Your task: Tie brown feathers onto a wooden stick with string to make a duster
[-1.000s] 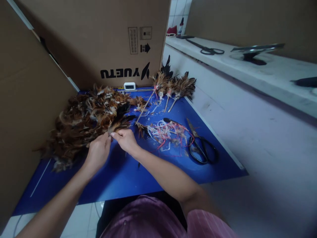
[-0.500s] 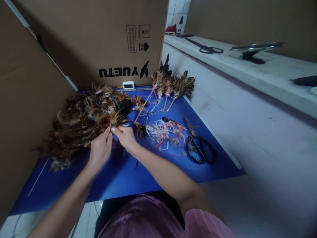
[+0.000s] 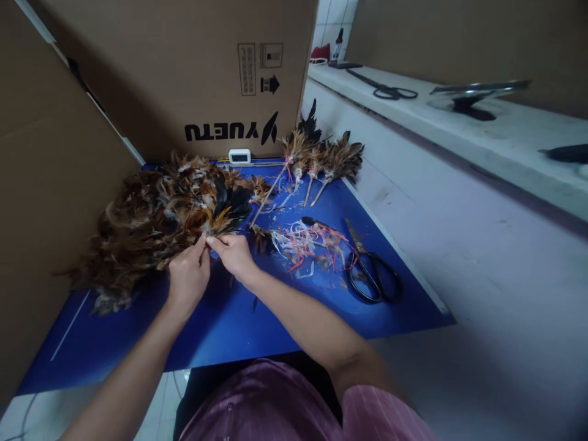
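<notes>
My left hand (image 3: pixel 190 272) and my right hand (image 3: pixel 233 254) meet at the front of the large brown feather pile (image 3: pixel 147 220). Both are closed, thumbs and fingers pinching the base of a feather bunch (image 3: pixel 227 214) with black and orange-brown tips. Its tips fan away from me, toward the back right. My fingers hide the pinched ends, so any tie there cannot be made out. Right of my right hand lies a tangle of white and pink-red string (image 3: pixel 305 242) with feather scraps. Beyond it are black-handled scissors (image 3: pixel 372 269), blades pointing away.
Feather bundles on sticks (image 3: pixel 321 159) rest at the back of the blue table (image 3: pixel 220 331), near a small white digital display (image 3: pixel 239 157). Cardboard (image 3: pixel 160 73) stands behind and at left. A pale ledge (image 3: pixel 413 104) at right carries another pair of scissors (image 3: pixel 388 90).
The black feathers of the held bunch have turned and spread slightly to the right. Both hands keep their pinch in nearly the same place. The view has shifted a little.
</notes>
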Demonstrator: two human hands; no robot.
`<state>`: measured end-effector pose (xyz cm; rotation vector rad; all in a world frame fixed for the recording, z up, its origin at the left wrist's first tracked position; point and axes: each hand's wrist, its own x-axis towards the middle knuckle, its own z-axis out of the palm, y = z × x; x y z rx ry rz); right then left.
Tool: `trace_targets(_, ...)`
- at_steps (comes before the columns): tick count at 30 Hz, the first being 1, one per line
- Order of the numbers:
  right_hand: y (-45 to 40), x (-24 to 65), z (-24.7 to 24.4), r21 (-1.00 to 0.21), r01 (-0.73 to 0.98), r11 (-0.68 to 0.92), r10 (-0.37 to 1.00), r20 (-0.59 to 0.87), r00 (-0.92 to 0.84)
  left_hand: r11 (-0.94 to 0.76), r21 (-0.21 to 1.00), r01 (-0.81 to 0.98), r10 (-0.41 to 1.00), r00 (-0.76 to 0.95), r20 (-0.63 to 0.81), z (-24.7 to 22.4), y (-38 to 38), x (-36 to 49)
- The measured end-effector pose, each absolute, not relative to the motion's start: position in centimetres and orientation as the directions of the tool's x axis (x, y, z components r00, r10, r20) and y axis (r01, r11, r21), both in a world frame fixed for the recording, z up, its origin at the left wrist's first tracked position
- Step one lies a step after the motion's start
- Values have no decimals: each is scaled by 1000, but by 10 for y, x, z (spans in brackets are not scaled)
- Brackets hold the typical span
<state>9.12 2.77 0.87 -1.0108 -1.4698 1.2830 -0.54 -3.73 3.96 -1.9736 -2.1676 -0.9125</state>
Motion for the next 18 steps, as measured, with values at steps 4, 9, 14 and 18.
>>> trace_targets(4,28,90,10,-983,-175,49,957,96,-274,24,499,866,893,-243,379,42,-40,-5)
trace_targets(9,25,90,18,-940,-340,-29,947,83,-310,76,780,621,908,-367,204,50,-40,-8)
trace_targets(14,25,92,20,-937,-350,-8,952,100,-288,96,989,109,927,-373,-49,59,-33,-9)
trace_targets(18,25,94,23,-947,-320,-24,947,81,-311,253,961,-115,950,-158,-269,68,-27,-19)
